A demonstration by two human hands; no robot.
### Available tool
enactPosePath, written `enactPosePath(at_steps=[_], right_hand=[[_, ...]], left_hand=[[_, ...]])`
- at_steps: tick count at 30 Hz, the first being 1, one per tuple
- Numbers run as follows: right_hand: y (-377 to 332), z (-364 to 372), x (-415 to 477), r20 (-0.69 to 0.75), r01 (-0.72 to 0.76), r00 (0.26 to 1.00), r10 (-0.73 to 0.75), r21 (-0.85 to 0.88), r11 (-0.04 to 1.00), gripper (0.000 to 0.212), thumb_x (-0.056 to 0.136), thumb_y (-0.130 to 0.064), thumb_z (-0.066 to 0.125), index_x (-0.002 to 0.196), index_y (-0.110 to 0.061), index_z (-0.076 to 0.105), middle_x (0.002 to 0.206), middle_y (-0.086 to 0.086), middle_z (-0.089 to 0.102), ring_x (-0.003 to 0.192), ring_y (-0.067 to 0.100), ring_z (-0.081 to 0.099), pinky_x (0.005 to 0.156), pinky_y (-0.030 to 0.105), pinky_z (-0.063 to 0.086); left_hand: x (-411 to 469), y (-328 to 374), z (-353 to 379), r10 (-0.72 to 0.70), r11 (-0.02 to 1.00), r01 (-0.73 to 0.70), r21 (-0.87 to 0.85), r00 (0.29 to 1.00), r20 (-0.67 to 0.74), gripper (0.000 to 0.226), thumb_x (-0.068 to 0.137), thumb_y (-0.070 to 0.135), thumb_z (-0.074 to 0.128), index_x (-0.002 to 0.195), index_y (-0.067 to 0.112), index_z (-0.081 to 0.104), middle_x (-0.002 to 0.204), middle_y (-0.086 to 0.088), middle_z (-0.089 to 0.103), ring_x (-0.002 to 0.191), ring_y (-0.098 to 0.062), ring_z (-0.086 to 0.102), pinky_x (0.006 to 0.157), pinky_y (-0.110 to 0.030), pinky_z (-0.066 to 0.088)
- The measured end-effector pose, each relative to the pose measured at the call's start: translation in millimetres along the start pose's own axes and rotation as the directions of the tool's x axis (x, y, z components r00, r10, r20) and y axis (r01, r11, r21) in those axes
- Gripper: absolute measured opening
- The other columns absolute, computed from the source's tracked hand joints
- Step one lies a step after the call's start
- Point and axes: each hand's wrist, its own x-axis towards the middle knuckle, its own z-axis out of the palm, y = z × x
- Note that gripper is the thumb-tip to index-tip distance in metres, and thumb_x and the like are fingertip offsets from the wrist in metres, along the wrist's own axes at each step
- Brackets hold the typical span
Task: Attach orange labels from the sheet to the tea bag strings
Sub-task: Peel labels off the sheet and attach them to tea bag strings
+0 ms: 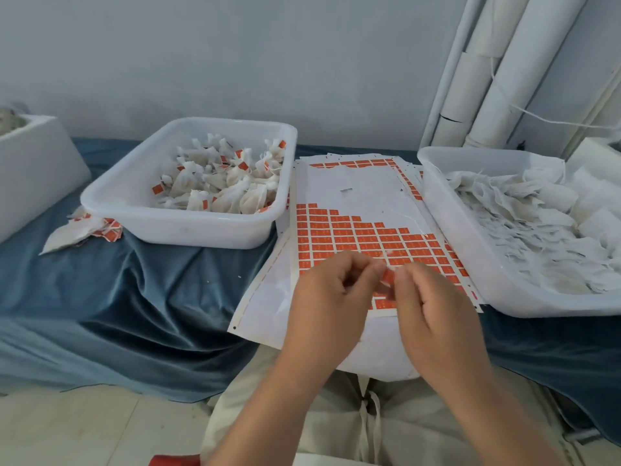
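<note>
— Where is the piece that matters just now?

— A small orange paper label (388, 280) sits right between the two hands, over the near end of the white backing sheet of orange labels (353, 193). The left hand (327, 299) pinches it from the left, fingers (371, 269) curled in. The right hand (433, 304) meets it from the other side, its fingers (408, 275) curled and apparently pinching the same label. That spot is blurred, so a string may be caught in there too.

— How does the label lie?

— Its long axis seems to run near-to-far, slightly tilted, across the gap between the fingertips. Both hands are equally close, so neither has to reach.

— And the string?

— A thin white string (412, 220) lies loose on the sheet, beyond the hands and to the right. I cannot tell whether it is the one being labelled.

— Hand pose?

— Backs of both hands up, wrists coming in from the near side, knuckles turned toward each other, above the edge of the blue velvet-covered surface (151, 297).

— What does the next move turn on?

— My guess is pressing the label shut right there. After that, the left hand is nearer the white plastic tub of labelled tea bags (111, 200), and the right is nearer the white plastic tub of plain tea bags (447, 213).
</note>
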Motion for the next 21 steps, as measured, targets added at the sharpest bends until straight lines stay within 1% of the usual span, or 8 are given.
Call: enactPosePath(at_steps=[2, 5, 9, 12, 15, 17, 19, 21], right_hand=[[1, -4, 2, -0.008, -0.065, 0.998, 0.066, 0.096, 0.993, 0.041, 0.104, -0.054, 0.029, 0.086, -0.033, 0.06, 0.083, -0.014, 0.067, 0.075, 0.006, 0.067, 0.061, 0.025, 0.052], [3, -11, 4, 0.0, -0.114, 0.993, 0.117, 0.228, 0.967, 0.046, 0.103, -0.058, 0.028, 0.087, -0.037, 0.066, 0.085, -0.014, 0.07, 0.084, 0.006, 0.068, 0.069, 0.029, 0.051], [2, -16, 4, 0.022, -0.119, 0.993, 0.117, 0.262, 0.958, 0.058, 0.102, -0.067, 0.027, 0.08, -0.034, 0.069, 0.08, -0.011, 0.072, 0.081, 0.007, 0.069, 0.07, 0.028, 0.049], [2, -20, 2, 0.025, -0.132, 0.991, 0.13, 0.254, 0.958, 0.056, 0.098, -0.069, 0.03, 0.076, -0.034, 0.068, 0.08, -0.015, 0.072, 0.082, 0.003, 0.069, 0.069, 0.026, 0.048], [5, -25, 3, 0.039, -0.121, 0.993, 0.116, 0.222, 0.967, 0.053, 0.098, -0.066, 0.036, 0.074, -0.032, 0.068, 0.076, -0.014, 0.071, 0.079, 0.004, 0.069, 0.068, 0.028, 0.048], [8, -30, 4, 0.055, -0.113, 0.993, 0.104, 0.194, 0.975, 0.05, 0.103, -0.062, 0.042, 0.074, -0.031, 0.068, 0.073, -0.015, 0.07, 0.076, 0.005, 0.069, 0.066, 0.027, 0.048], [10, -37, 8, 0.091, -0.098, 0.992, 0.086, 0.147, 0.984, 0.045, 0.105, -0.061, 0.048, 0.077, -0.033, 0.068, 0.076, -0.022, 0.071, 0.076, 0.0, 0.07, 0.063, 0.02, 0.05], [14, -50, 15, 0.129, -0.108, 0.987, 0.092, 0.124, 0.986, 0.034, 0.096, -0.062, 0.05, 0.082, -0.038, 0.07, 0.083, -0.03, 0.073, 0.079, -0.007, 0.072, 0.059, 0.014, 0.055]], left_hand=[[13, 5, -14, -0.061, 0.998, 0.062, 0.0, 0.993, -0.102, 0.015, 0.104, 0.036, 0.06, 0.093, 0.032, 0.069, 0.08, 0.016, 0.075, 0.067, -0.002, 0.072, 0.053, -0.015, 0.055], [49, 14, -52, -0.114, 0.993, 0.111, -0.026, 0.964, -0.239, 0.016, 0.107, 0.033, 0.055, 0.097, 0.029, 0.067, 0.076, 0.014, 0.074, 0.049, 0.005, 0.059, 0.046, -0.014, 0.05], [117, 28, -109, 0.068, 0.994, -0.018, 0.109, 0.878, -0.473, 0.025, 0.104, 0.033, 0.052, 0.093, 0.021, 0.071, 0.059, 0.015, 0.068, 0.041, 0.003, 0.049, 0.041, -0.01, 0.037], [171, 34, -147, 0.159, 0.981, -0.067, 0.184, 0.824, -0.544, 0.028, 0.105, 0.038, 0.051, 0.095, 0.018, 0.068, 0.064, 0.014, 0.069, 0.052, 0.005, 0.055, 0.053, -0.013, 0.044], [210, 21, -173, 0.136, 0.938, 0.014, 0.346, 0.904, -0.405, 0.023, 0.103, 0.032, 0.054, 0.084, 0.024, 0.066, 0.074, 0.011, 0.069, 0.063, -0.006, 0.059, 0.066, -0.027, 0.049], [221, -1, -182, -0.027, 0.768, 0.141, 0.624, 0.981, -0.19, 0.028, 0.097, 0.03, 0.057, 0.073, 0.024, 0.069, 0.072, 0.005, 0.065, 0.064, -0.018, 0.055, 0.059, -0.029, 0.043], [220, -26, -183, -0.218, 0.52, 0.16, 0.839, 0.975, -0.05, 0.031, 0.1, 0.032, 0.056, 0.079, 0.018, 0.075, 0.083, -0.002, 0.07, 0.074, -0.023, 0.059, 0.065, -0.031, 0.042], [216, -44, -182, -0.267, 0.478, 0.15, 0.866, 0.964, -0.02, 0.033, 0.105, 0.032, 0.053, 0.091, 0.009, 0.073, 0.096, -0.007, 0.072, 0.085, -0.027, 0.064, 0.073, -0.034, 0.041]])
